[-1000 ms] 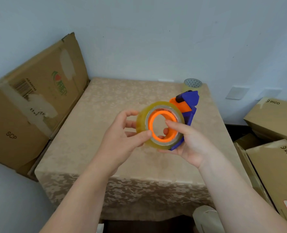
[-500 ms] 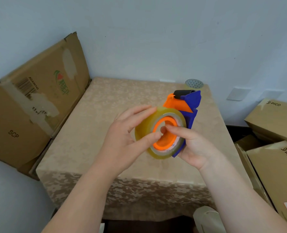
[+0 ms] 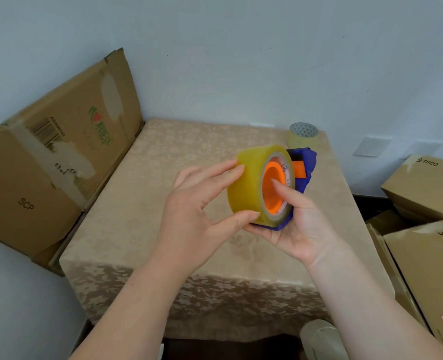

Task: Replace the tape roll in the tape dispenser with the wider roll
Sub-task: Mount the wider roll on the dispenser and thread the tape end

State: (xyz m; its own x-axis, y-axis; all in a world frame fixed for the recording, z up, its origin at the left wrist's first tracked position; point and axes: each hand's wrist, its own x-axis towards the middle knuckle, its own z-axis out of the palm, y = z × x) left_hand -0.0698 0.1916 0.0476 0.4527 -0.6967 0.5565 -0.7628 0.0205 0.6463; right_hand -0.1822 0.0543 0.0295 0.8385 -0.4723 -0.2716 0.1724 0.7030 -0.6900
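Observation:
A wide yellowish tape roll [image 3: 249, 183] sits on the orange hub [image 3: 273, 189] of a blue tape dispenser [image 3: 303, 167], held up above the table. My left hand [image 3: 202, 203] pinches the roll's outer band between thumb and fingers. My right hand [image 3: 301, 224] cradles the dispenser from below, with a finger reaching into the orange hub. A narrower pale tape roll [image 3: 302, 135] stands on the table's far right corner, apart from both hands.
The small table [image 3: 163, 203] has a beige patterned cloth and stands against a white wall. A large cardboard box [image 3: 46, 165] leans at its left. Several cardboard boxes [image 3: 428, 216] are stacked at the right. A pale rounded object [image 3: 319, 339] sits below the front edge.
The dispenser and roll have turned so the roll's broad outer band faces me more. My left fingers have spread across that band. The narrow roll at the back shows fully.

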